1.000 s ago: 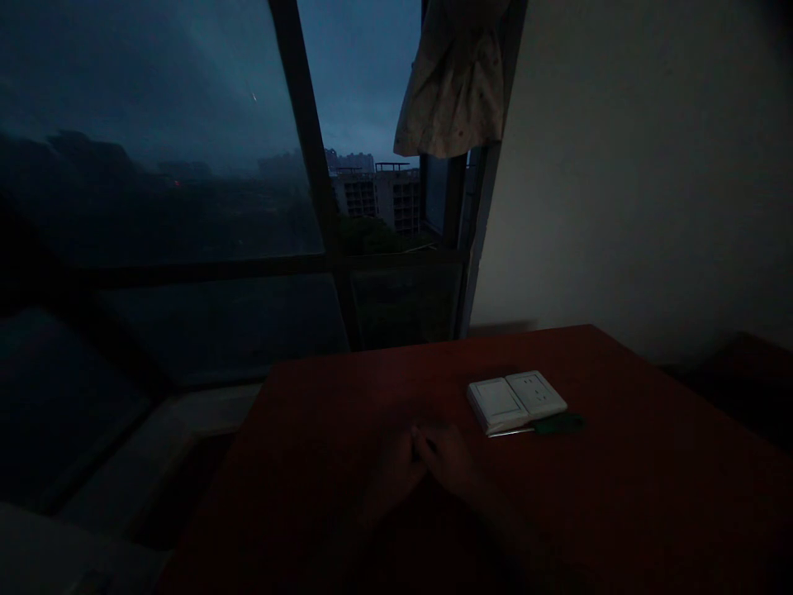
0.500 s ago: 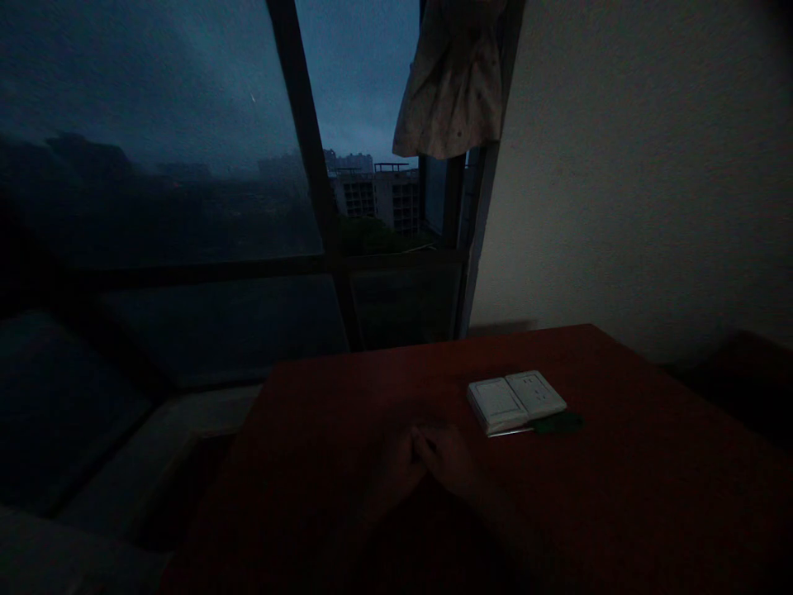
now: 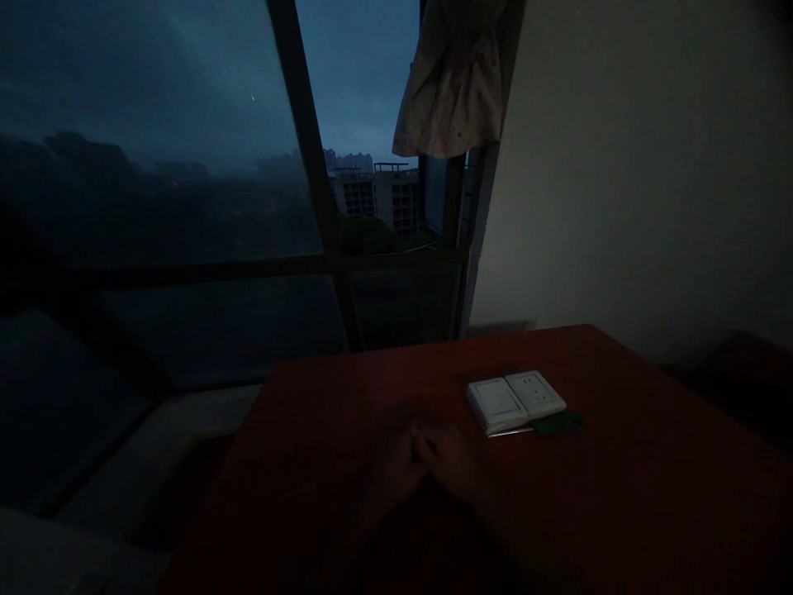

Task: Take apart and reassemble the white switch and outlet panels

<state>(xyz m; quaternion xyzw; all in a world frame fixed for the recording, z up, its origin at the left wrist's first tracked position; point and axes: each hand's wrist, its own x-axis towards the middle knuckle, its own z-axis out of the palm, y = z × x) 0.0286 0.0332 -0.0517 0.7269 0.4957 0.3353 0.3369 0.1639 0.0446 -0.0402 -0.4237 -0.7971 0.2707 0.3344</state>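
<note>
The room is very dark. My left hand (image 3: 389,479) and my right hand (image 3: 449,461) rest on a red table (image 3: 619,496), pressed together at the fingers, which look curled and closed. Nothing shows between them. To the right of my right hand, a short gap away, lie two white wall plates side by side: a switch plate (image 3: 496,402) and a socket plate (image 3: 536,393). A screwdriver with a dark green handle (image 3: 558,423) lies along their near edge, its metal shaft partly tucked under the switch plate.
A large window (image 3: 186,165) with a dark slanted frame fills the left and back. A pale cloth (image 3: 449,91) hangs at the top by the wall (image 3: 650,182). The table's left edge drops to a light ledge (image 3: 186,430).
</note>
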